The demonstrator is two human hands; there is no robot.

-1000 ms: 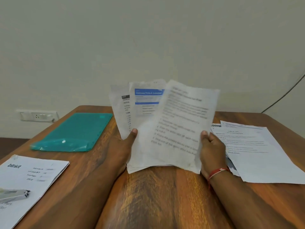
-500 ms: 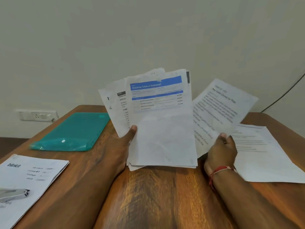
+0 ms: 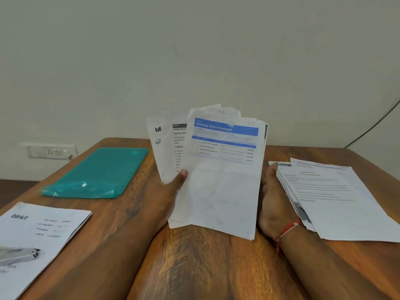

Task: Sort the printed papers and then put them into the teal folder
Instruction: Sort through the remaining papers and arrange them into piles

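My left hand [image 3: 171, 191] holds a fanned bunch of printed papers [image 3: 223, 187] upright over the middle of the wooden table [image 3: 194, 267], thumb pressed on the front. The top sheet has a blue header. My right hand [image 3: 272, 202] lies low beside the bunch with straight fingers, touching the left edge of a pile of printed sheets [image 3: 337, 198] that lies flat on the right. The fingertips are partly hidden by that pile. The teal folder [image 3: 97, 172] lies closed at the far left of the table, away from both hands.
A second stack of printed sheets [image 3: 45, 230] lies at the near left corner with a metal stapler [image 3: 19, 254] on it. A wall socket [image 3: 50, 150] is behind the table on the left, and a dark cable [image 3: 372, 126] runs down the wall at right.
My right hand carried one text sheet from the front of the bunch over to the right pile and let it go there. The blue-header sheet now shows on top of the bunch.
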